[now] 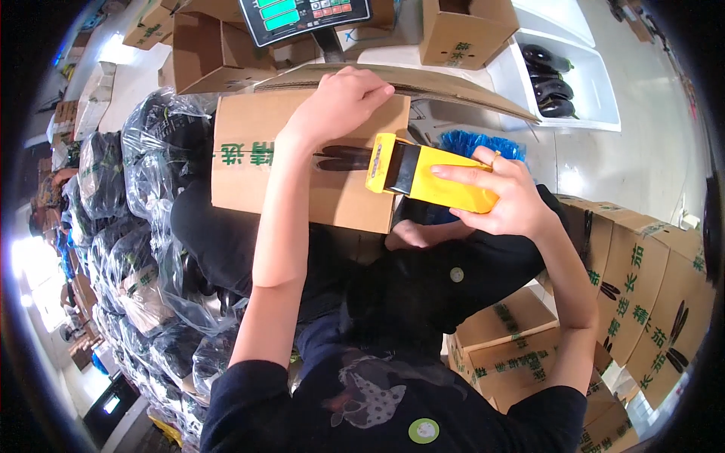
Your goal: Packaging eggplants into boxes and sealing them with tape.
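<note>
A closed cardboard box (pixel 243 189) lies across in front of my knees, with green writing and a dark picture of eggplants printed on its face. My left hand (pixel 348 105) bends over the box's far edge, its fingers curled and partly hidden. In my right hand (pixel 504 192) is a yellow hand-held carton-sealing tool (pixel 453 175) with a black band. The tool's wide head hangs over the right end of the box; whether it touches cannot be told. Just beyond the box, a flat cardboard sheet (pixel 453 93) stretches to the right.
Plastic-bagged eggplants (pixel 164 147) are piled along the left. Ahead stand a scale display (pixel 306 17) and open cartons (pixel 218 48). A white foam box (pixel 606 107) holds several eggplants. Blue bristles (pixel 481 144) show beyond the tool. Printed cartons (pixel 628 266) are stacked at right.
</note>
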`<move>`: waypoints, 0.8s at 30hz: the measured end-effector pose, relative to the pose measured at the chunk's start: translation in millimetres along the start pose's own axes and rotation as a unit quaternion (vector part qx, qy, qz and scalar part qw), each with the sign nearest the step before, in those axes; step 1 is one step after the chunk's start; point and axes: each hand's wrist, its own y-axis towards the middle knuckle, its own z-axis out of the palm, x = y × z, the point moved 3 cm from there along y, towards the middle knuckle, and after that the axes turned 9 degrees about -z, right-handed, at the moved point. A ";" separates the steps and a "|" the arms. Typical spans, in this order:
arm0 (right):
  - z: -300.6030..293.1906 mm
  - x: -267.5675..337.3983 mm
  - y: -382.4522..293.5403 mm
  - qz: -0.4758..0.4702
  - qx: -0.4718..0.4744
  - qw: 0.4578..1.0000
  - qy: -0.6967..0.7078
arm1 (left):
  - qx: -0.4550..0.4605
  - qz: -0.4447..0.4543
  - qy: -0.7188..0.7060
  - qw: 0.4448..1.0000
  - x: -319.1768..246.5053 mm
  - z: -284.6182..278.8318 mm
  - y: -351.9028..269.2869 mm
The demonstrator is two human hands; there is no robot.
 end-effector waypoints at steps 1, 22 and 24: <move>0.5 0.6 -0.7 0.005 0.006 1.000 -0.006 | 0.004 0.007 0.028 1.000 -0.4 3.1 4.2; 7.4 7.2 -56.4 0.071 0.031 0.997 0.019 | 0.074 -0.125 0.014 0.989 7.2 0.0 12.9; 25.2 -10.3 -72.7 0.090 0.028 0.996 0.005 | 0.072 -0.115 0.017 0.991 5.5 -0.1 14.7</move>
